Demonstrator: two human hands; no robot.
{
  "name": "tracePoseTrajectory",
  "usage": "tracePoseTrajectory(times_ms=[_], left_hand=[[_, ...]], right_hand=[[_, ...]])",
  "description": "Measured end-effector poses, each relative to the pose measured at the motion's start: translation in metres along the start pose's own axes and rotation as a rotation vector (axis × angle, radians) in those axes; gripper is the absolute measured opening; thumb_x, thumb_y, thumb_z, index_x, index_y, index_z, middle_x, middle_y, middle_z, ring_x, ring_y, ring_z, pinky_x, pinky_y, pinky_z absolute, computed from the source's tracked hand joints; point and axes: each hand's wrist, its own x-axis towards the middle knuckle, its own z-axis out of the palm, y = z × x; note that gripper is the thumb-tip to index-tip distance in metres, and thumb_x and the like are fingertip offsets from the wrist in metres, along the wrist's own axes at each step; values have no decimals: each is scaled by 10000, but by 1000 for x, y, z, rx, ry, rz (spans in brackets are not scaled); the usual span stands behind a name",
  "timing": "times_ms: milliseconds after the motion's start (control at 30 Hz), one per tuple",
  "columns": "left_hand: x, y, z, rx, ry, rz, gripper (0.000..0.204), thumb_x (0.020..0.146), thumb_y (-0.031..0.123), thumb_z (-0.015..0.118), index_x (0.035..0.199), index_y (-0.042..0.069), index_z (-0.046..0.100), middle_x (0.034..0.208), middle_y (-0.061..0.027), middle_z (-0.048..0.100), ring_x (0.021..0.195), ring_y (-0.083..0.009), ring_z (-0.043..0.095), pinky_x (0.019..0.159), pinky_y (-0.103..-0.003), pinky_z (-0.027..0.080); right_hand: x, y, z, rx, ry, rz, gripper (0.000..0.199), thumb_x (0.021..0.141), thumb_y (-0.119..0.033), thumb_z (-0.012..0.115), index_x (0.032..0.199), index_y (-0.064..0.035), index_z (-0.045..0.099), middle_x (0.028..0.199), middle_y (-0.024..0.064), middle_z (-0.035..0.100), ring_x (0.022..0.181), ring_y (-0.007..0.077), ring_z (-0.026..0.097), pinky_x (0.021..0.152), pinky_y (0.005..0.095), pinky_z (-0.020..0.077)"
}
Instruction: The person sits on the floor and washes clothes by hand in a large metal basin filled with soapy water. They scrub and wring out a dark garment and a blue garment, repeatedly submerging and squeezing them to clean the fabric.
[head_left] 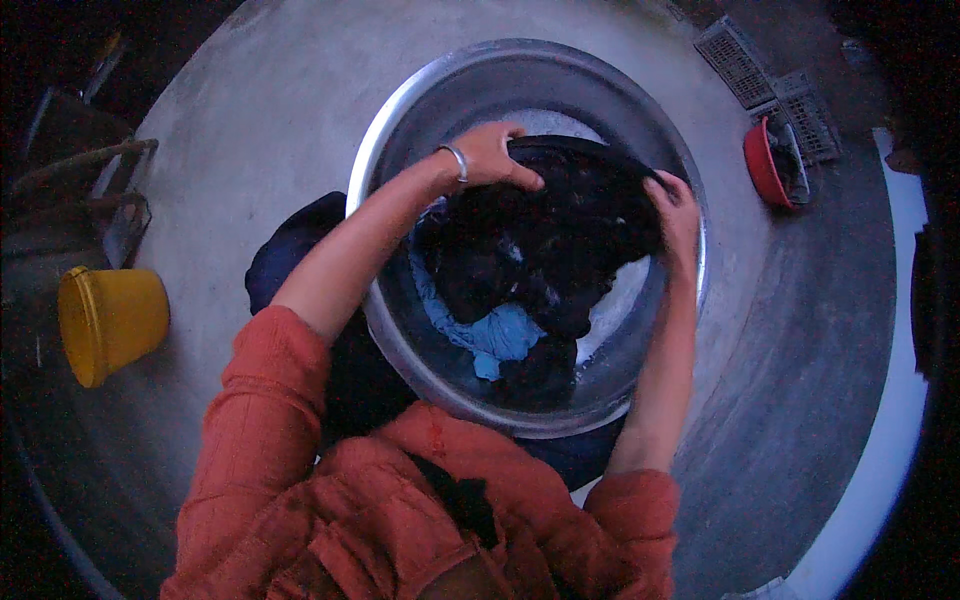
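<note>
1. The left hand is the harder one for me to read: its thumb lies on the near side of the dark cloth, and most of its fingertips are out of my sight, but it appears to be grasping the bunched top edge.
2. The right hand pinches the same cloth at its upper right corner, near the basin's far right wall; I see thumb and fingers closed on the edge, with part of the grip hidden.
3. That cloth hangs in folds inside the wide metal basin. It is so black on my feed that I cannot make out its shape or what kind of garment it is.
4. A blue cloth shows below it, partly covered. The dark patch at the basin's near side merges with shadow, and I cannot tell whether it is separate fabric.
5. The near rim is partly cut off from me by the orange-red clothing and the forearms. A bracelet circles the left wrist.
6. The basin stands on a grey floor that looks like smooth concrete, its outline bent by my lens.
7. At left I get a yellow bucket; behind it, brownish objects sink into darkness.
8. At upper right, a red tub with unclear contents sits beside pale plastic crates. The outer corners are black.
</note>
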Motion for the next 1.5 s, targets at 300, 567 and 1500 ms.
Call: tracePoseTrajectory(times_ms=[300,567,1500], left_hand=[[16,-44,32,367,-84,-469,655,638,328,689,1161,28,431,1091,-209,533,1028,-363,499,882,-401,406],[32,-73,59,-344,144,-438,616,696,314,648,1189,21,420,1106,-164,528,994,-288,524,857,-367,412],[23,-68,57,-745,458,-605,745,737,593,518,1188,6,433,1132,-152,510,1023,-230,492,853,-337,400]], right_hand=[[11,63,88,-280,-422,113,477,712,-369,648,1047,-37,578,924,122,613,875,246,570,795,347,423],[21,120,108,-555,-87,-76,622,713,-532,577,1087,-35,548,1078,240,499,1014,384,460,872,412,368],[-18,34,149,-249,-198,-385,340,609,-230,688,852,-17,581,997,126,522,903,298,527,751,360,443]])
